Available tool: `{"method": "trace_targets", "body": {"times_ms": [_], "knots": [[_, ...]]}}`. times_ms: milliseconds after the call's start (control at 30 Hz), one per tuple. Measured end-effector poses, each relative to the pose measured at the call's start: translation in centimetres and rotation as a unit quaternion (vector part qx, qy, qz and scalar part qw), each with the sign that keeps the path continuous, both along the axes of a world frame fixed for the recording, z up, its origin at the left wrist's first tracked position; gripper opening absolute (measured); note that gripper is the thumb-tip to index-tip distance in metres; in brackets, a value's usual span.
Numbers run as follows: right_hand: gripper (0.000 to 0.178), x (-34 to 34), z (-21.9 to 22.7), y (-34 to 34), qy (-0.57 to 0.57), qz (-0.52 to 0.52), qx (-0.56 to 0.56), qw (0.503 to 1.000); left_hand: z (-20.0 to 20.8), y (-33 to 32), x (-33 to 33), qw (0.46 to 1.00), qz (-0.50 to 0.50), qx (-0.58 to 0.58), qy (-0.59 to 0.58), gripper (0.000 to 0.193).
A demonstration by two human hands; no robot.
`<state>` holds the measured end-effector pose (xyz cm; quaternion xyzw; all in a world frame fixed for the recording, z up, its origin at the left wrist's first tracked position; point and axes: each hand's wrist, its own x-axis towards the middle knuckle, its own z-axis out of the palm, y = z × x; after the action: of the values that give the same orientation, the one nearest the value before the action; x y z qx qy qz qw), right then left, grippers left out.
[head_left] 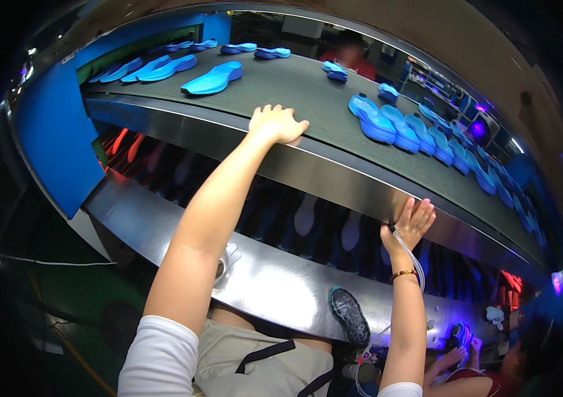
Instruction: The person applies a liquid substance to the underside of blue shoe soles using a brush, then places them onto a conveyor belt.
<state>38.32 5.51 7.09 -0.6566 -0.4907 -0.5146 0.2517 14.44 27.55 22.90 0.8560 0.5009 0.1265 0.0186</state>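
A dark grey-green conveyor belt (pixel 301 92) with a flat, matt surface runs across the upper view. Below it curves a wide, shiny silver metal shelf (pixel 275 278), close to the person's lap. Between them stretches a long, smooth silver metal side panel (pixel 341 180) along the belt's near edge. At the left stands a bright blue, flat-sided metal housing (pixel 56 126). A long row of glossy blue, contoured shoe soles (pixel 405 129) sits on the belt's right part, beyond both hands.

The left hand (pixel 277 124) lies palm down at the belt's near edge, fingers spread wide, holding nothing. The right hand (pixel 411 223) is also spread, fingers upward, against the lower part of the side panel; whether its thumb touches the thin whitish cord (pixel 418 257) beside it, I cannot tell. A black, patterned shoe sole (pixel 349 316) rests on the shelf, left of the right forearm. A small brown beaded bracelet (pixel 404 273) circles the right wrist.
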Motion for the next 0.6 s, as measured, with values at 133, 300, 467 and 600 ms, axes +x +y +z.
{"method": "trace_targets", "body": {"times_ms": [133,300,467,600], "knots": [[0.090,0.2,0.0,0.1,-0.014,-0.010,0.015,1.000,0.0,0.0,0.5,1.000,0.007,0.017,0.007,0.060],[0.088,0.9,-0.3,0.2,-0.011,0.005,0.017,1.000,0.3,-0.2,2.8,0.999,-0.029,-0.010,-0.016,0.057],[0.085,0.8,-0.4,0.6,-0.010,-0.001,0.025,1.000,-0.8,-3.0,9.3,0.951,-0.246,0.115,-0.147,0.069],[0.082,0.8,-0.4,0.5,-0.013,0.001,0.034,0.999,-1.8,-5.4,12.8,0.950,-0.262,0.086,-0.149,0.063]]}}
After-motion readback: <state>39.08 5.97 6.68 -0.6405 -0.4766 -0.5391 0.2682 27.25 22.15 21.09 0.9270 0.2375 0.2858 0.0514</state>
